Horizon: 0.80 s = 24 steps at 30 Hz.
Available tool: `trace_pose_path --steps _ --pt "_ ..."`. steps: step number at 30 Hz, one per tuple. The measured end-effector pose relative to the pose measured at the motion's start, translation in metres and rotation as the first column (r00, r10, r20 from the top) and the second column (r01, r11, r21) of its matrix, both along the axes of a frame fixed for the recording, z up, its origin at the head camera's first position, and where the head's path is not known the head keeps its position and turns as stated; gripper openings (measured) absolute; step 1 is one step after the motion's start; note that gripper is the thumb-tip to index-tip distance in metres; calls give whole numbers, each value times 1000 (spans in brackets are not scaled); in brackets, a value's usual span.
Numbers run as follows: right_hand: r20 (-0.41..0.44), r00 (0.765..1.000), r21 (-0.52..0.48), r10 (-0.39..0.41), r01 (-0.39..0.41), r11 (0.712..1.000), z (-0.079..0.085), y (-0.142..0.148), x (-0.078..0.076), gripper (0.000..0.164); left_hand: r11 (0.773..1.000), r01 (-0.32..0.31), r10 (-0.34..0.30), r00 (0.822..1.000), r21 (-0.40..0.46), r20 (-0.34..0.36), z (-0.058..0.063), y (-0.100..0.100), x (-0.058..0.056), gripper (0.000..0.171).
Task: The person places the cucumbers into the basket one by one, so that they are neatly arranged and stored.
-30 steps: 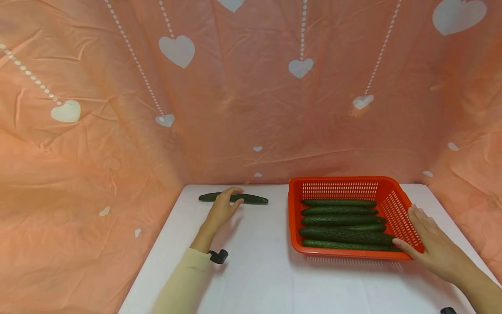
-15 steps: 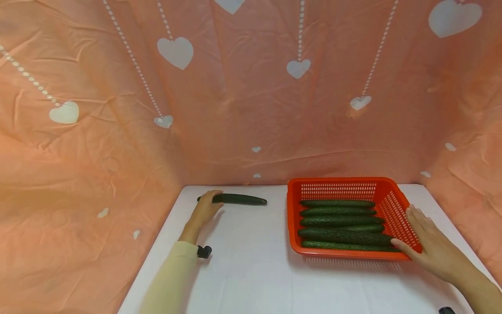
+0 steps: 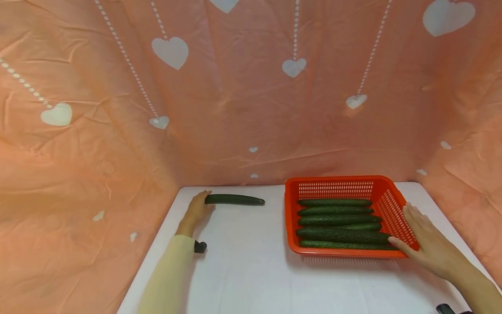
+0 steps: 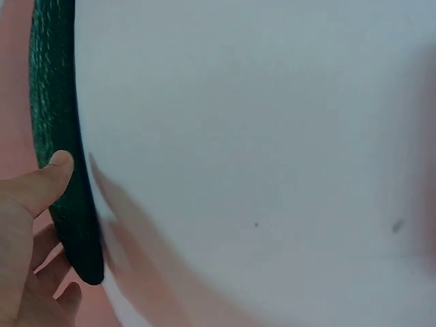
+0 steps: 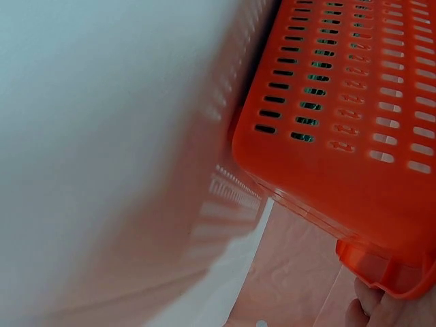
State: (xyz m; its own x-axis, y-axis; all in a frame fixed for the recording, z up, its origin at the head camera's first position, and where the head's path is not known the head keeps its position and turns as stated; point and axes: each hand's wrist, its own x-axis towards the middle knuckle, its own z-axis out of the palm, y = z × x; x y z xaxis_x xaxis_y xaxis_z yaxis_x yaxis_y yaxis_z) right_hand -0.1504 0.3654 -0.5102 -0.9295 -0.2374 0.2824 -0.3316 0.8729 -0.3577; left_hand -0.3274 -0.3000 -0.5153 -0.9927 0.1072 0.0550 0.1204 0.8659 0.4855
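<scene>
A dark green cucumber (image 3: 235,199) lies crosswise near the back left of the white table. My left hand (image 3: 196,210) holds its left end. In the left wrist view, the thumb presses one side of the cucumber (image 4: 54,82) while the fingers sit behind it. At the right stands a red plastic basket (image 3: 291,218), with several cucumbers (image 3: 339,220) laid side by side inside. My right hand (image 3: 437,250) rests on the basket's right rim, fingers straight and thumb at the front corner. The right wrist view shows the slotted basket wall (image 5: 306,177), fingertips partly hidden by the rim.
An orange sheet (image 3: 235,109) printed with white hearts hangs behind the table and along both sides. The white tabletop (image 3: 251,270) stretches between the left arm and the basket. A dark wrist camera (image 3: 200,247) sits on the left wrist.
My left hand has slid leftward along the cucumber from near its middle to its left end, and its fingers have closed there. The right hand stays at the basket rim.
</scene>
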Motion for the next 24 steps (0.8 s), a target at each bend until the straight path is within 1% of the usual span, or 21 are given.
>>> trace_pose_path --steps 3,5,8,12,14,19,24 --pt "7 1000 -1 3 -3 1000 0 -1 -1 104 1000 -13 13 1000 -19 5 -2 -1 2 63" --pt "15 1000 -5 5 -5 1000 1 -1 0 104 999 -15 15 1000 -38 -10 -3 -2 3 61" --pt "19 1000 -3 -1 1 1000 1 0 0 104 999 -27 26 999 -29 -36 -3 -2 4 56" --pt "15 1000 5 -3 3 1000 2 1 0 104 999 -37 37 997 -9 -75 -2 -3 5 44" --pt "11 1000 8 -1 1 1000 2 1 0 104 999 -36 36 997 1 -75 -2 -5 4 42" --pt "18 1000 3 0 0 1000 3 1 0 104 1000 -11 11 999 5 -47 -5 -12 4 42" --pt "26 1000 -8 -3 3 1000 2 0 2 104 999 32 -33 997 -16 -64 -7 -18 9 39"
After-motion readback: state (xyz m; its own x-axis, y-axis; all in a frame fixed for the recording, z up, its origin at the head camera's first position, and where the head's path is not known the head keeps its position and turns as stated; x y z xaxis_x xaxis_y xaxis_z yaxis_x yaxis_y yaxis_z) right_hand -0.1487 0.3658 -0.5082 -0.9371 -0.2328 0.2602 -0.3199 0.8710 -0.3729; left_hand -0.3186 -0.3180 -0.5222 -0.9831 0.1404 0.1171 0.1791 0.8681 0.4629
